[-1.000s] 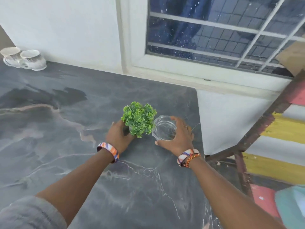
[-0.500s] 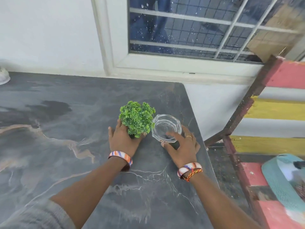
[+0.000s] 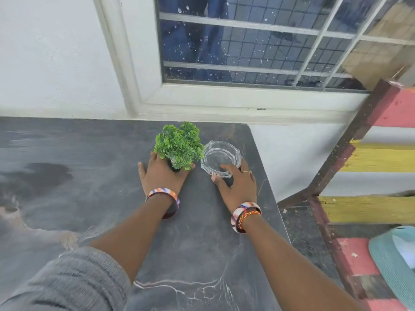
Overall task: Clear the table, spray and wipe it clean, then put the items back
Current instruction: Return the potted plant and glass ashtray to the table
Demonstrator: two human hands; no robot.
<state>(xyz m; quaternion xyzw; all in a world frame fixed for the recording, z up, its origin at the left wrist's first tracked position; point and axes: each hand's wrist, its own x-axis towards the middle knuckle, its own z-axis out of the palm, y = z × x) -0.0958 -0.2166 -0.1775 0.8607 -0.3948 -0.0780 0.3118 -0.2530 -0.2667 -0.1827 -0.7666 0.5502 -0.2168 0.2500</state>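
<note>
Since a moment ago your view has swung further right, so the white cups at the far left have dropped out of sight, while both of your hands have stayed at the same two things near the table's far right corner.

Starting at the left, the dark marbled table (image 3: 67, 176) fills the lower frame, with pale veins running through it and a grey sleeve (image 3: 67, 281) at the bottom edge. Your left hand (image 3: 161, 176), with a striped bangle at the wrist, rests palm-down against the table, fingers curled loosely round the base of the small green plant (image 3: 179, 145). The foliage hides the fingertips and most of the dark pot, so you cannot tell how firmly that hand is closed on it. The plant stands upright on the table.

Just beside it to the right sits the clear glass ashtray (image 3: 221, 159), flat on the table and close to the right edge. Your right hand (image 3: 238, 187) lies over its near rim, fingers spread, one fingertip on the glass and the thumb low against its near side; it is touching rather than clamped.

Behind both, the window (image 3: 258, 41) with its white bars sits in the white wall. At the far right stands a painted wooden frame (image 3: 370, 158) in red and yellow, off the table.
</note>
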